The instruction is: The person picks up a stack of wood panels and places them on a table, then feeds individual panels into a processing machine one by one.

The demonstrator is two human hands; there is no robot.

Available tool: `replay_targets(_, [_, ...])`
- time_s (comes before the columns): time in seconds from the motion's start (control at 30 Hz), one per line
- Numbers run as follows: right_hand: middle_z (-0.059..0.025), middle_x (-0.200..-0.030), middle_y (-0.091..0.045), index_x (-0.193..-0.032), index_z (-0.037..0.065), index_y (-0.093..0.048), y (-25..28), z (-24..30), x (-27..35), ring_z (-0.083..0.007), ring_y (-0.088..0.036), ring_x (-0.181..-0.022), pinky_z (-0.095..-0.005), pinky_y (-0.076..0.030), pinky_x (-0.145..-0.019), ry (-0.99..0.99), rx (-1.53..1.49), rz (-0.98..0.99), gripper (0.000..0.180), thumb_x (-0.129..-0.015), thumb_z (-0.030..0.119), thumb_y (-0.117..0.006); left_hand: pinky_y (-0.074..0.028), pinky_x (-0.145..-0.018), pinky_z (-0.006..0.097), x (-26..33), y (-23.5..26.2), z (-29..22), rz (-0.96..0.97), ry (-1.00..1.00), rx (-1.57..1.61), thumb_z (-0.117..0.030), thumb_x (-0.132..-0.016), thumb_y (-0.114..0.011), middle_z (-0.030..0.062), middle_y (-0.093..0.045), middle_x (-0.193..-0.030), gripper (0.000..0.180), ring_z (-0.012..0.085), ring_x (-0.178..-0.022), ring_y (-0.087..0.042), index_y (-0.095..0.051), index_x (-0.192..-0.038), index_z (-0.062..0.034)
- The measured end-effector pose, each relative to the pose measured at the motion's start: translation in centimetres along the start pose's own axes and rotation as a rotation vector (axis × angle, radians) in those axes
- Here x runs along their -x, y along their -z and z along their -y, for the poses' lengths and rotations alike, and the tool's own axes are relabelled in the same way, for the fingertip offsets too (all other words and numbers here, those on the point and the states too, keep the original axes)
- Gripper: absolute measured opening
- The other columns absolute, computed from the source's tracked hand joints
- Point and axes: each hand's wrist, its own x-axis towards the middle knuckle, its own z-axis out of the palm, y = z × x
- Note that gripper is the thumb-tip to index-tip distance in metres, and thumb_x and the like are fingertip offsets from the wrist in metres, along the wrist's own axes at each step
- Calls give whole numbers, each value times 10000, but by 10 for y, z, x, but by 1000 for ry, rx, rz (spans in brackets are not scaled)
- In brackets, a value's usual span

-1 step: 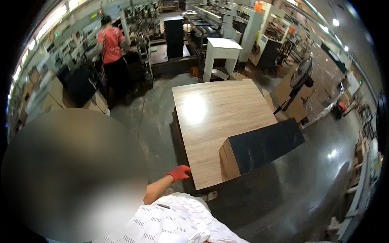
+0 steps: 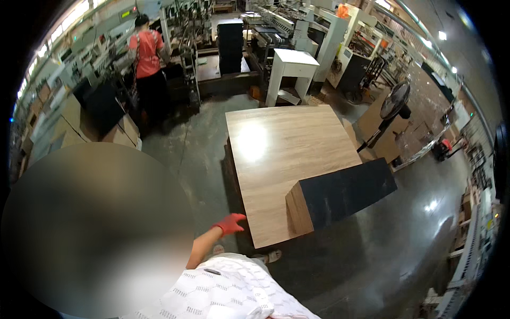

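The grey factory floor (image 2: 361, 255) spreads around everything, and many machines (image 2: 276, 24) occupy its far side. In the middle, a wide wood-grain panel (image 2: 297, 141) lies flat and raised above this floor; a bright lamp reflection is on its left part. Beyond it, to the left, a co-worker in a red shirt (image 2: 147, 58) and dark trousers stands with the back turned to us. On the near right corner of the panel rests a long box-like piece (image 2: 345, 194), with a black face and a wood-grain end; it extends past the right edge. Farther away there is a tall pile of black boards (image 2: 230, 48), and right of it a small white table with a drawer (image 2: 295, 66). A black pedestal fan (image 2: 394, 101) stands behind the panel's right side. The person wears a white patterned shirt (image 2: 228, 287). The left hand (image 2: 230, 224), in a red glove, is at the near left edge of the panel. Its fingers are slightly curved, with the thumb apart; the tips seem just beside the edge, but I cannot tell if they touch. The right hand is outside the view, so its fingers I cannot tell.
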Motion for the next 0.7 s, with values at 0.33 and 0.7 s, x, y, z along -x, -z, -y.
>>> replay_targets(0.33, [-9, -774, -594, -979, 149, -630, -60, 45, 62, -163, -578, -670, -322, -489, -608, 100, 370, 105, 254, -940, 395, -576, -426, -1039, 337, 47, 371, -315, -1016, -977, 145, 30, -764, -718, 128, -603, -1296, 543, 185, -1161, -578, -565, -1285, 18])
replay_targets(0.7, [-19, -777, -609, -953, 127, -649, -185, 100, 59, -176, -597, -680, -324, -494, -596, 229, 659, 318, 245, -918, 365, -600, -428, -1028, 397, 116, 474, -323, -1127, -1234, -203, -203, -869, -633, 189, -578, -1276, 494, 272, -1121, -589, -520, -1270, 63])
